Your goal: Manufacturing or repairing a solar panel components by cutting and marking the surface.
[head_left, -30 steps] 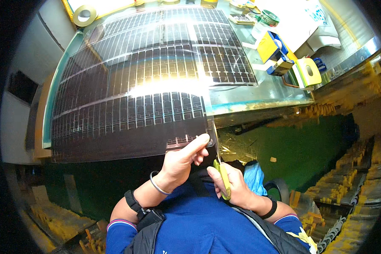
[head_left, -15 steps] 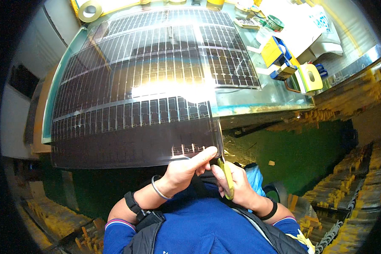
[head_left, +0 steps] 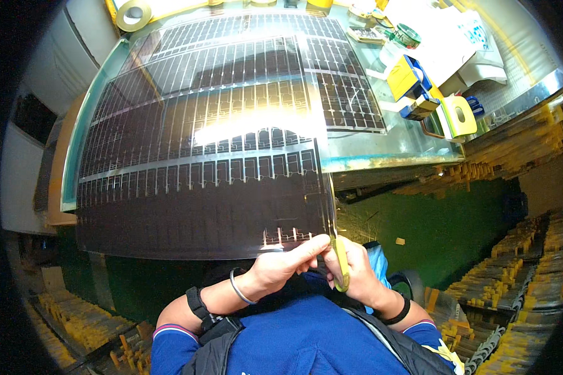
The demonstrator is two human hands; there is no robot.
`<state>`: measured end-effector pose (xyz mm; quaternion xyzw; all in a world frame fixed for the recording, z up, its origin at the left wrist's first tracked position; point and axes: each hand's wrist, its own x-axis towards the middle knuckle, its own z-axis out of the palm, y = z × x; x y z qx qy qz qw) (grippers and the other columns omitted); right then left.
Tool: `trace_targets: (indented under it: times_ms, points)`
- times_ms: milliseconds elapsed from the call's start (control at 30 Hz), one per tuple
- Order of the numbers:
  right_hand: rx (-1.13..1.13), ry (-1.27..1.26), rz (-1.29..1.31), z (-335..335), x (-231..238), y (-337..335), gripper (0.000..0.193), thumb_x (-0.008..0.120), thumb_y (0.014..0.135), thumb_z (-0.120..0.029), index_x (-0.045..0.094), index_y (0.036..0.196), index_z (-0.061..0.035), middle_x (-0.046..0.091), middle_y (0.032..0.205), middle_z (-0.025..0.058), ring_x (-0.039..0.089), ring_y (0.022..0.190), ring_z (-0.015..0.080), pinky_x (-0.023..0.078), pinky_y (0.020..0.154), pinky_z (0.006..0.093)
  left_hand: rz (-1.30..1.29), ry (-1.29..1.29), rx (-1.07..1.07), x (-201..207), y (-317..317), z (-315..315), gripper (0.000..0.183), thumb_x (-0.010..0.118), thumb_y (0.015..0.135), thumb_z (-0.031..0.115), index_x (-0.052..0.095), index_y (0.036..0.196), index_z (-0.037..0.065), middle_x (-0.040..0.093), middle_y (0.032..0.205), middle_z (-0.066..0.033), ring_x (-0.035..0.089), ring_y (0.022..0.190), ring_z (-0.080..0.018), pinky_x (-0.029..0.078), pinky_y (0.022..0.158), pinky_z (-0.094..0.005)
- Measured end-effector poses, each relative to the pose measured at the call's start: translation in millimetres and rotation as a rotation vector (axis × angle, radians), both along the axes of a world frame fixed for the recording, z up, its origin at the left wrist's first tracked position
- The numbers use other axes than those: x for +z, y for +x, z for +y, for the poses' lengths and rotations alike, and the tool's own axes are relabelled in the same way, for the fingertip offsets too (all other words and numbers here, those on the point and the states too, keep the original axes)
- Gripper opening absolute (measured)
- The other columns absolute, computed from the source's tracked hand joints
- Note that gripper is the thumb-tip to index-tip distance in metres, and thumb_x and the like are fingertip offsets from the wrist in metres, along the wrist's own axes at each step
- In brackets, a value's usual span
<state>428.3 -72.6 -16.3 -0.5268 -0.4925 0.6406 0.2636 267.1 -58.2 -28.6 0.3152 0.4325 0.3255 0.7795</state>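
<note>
A large dark film sheet (head_left: pixel 187 219) printed with rows of pale rectangular patterns lies over the glass-topped table (head_left: pixel 406 144), its near end hanging past the table edge. My left hand (head_left: pixel 288 262) pinches the sheet's near right corner, thumb on top. Beside it, my right hand (head_left: pixel 360 272) is closed around yellow-green-handled scissors (head_left: pixel 341 262). Their narrow blades appear to point away from me along the sheet's right edge; whether they are apart is hard to see. Underneath, a second patterned sheet (head_left: pixel 347 94) shows at the right.
At the table's right stand a blue and yellow box (head_left: pixel 410 78), a lime-green holder (head_left: pixel 461 115) and a white bag (head_left: pixel 485 56). A tape roll (head_left: pixel 133 15) sits at the far left corner. Racks with yellow pieces (head_left: pixel 507 262) flank the green floor (head_left: pixel 431 219).
The film sheet's near right corner has come slightly toward me and to the right. My left hand and the scissors have shifted along with it, staying close together.
</note>
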Motion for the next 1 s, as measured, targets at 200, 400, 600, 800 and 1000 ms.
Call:
trace_targets:
  times_ms: [200,400,600,800,1000]
  points:
    - [-0.05,0.078,-0.02,0.8,-13.4,1.3,0.02,0.052,0.085,-0.021,0.048,0.08,-0.0024,0.047,0.06,0.0014,0.046,0.05,0.0069,0.039,0.042,0.0221,-0.045,-0.024,-0.043,-1.2,4.7,-7.5,0.029,0.056,0.083,0.036,0.06,0.071,0.009,0.05,0.059,0.004,0.042,0.05,-0.0032,0.032,0.043,-0.0173]
    - [-0.07,0.154,-0.079,2.8,-17.3,5.5,0.011,0.052,0.08,-0.01,0.045,0.075,-0.0025,0.044,0.06,0.0009,0.041,0.052,0.0082,0.036,0.045,0.0239,-0.085,-0.083,-0.106,0.2,8.0,-11.6,0.026,0.055,0.084,0.033,0.063,0.08,0.008,0.05,0.059,0.0039,0.042,0.049,-0.0035,0.032,0.042,-0.0173]
    - [-0.09,0.077,-0.07,1.5,-12.8,6.2,0.01,0.051,0.078,-0.007,0.044,0.073,-0.002,0.048,0.061,0.003,0.044,0.053,0.008,0.038,0.045,0.0238,-0.071,-0.054,-0.124,-1.2,8.8,-14.0,0.024,0.057,0.084,0.03,0.064,0.082,0.008,0.051,0.059,0.0035,0.042,0.048,-0.004,0.031,0.041,-0.0177]
    - [-0.105,0.275,-0.062,10.4,-19.3,7.4,0.008,0.051,0.078,-0.006,0.046,0.074,-0.0011,0.049,0.061,0.0044,0.045,0.053,0.0088,0.039,0.045,0.0245,-0.038,0.004,-0.171,-5.5,13.0,-21.5,0.025,0.056,0.084,0.032,0.063,0.082,0.007,0.051,0.059,0.0033,0.043,0.049,-0.0036,0.033,0.042,-0.0178]
    - [-0.096,0.289,-0.102,8.9,-12.1,8.3,0.008,0.049,0.079,-0.005,0.046,0.074,0.0002,0.047,0.061,0.0056,0.044,0.055,0.0114,0.039,0.049,0.0263,0.01,0.044,-0.226,-7.0,12.5,-23.5,0.028,0.054,0.085,0.034,0.062,0.08,0.008,0.051,0.057,0.0032,0.042,0.048,-0.004,0.033,0.042,-0.0192]
